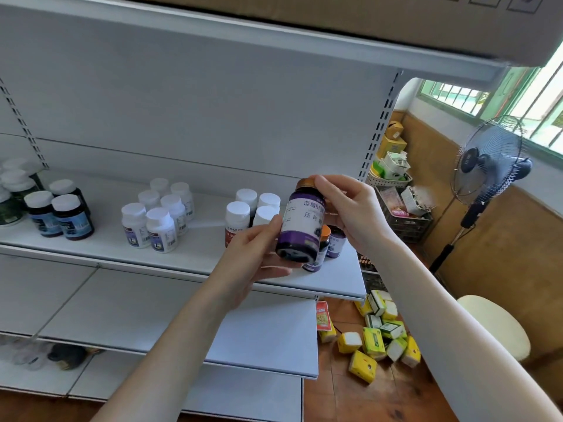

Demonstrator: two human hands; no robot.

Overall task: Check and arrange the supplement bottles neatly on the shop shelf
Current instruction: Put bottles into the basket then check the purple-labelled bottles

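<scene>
I hold a purple-labelled bottle (301,226) with an orange-brown cap in the air in front of the white shelf (100,254). My left hand (256,254) grips its lower end from below and left. My right hand (350,211) pinches the cap end from the right. Behind it on the shelf stand two more purple bottles (327,245), partly hidden. To their left stands a group of white-capped bottles with red labels (240,214), then several white bottles (158,214), then dark blue-labelled bottles (61,214).
A cardboard box (365,22) lies on the top shelf. Right of the shelving are a standing fan (487,166), crates of goods (399,205), a cream stool (493,327) and yellow-green packets (380,336) scattered on the floor. The lower shelves (122,315) are bare.
</scene>
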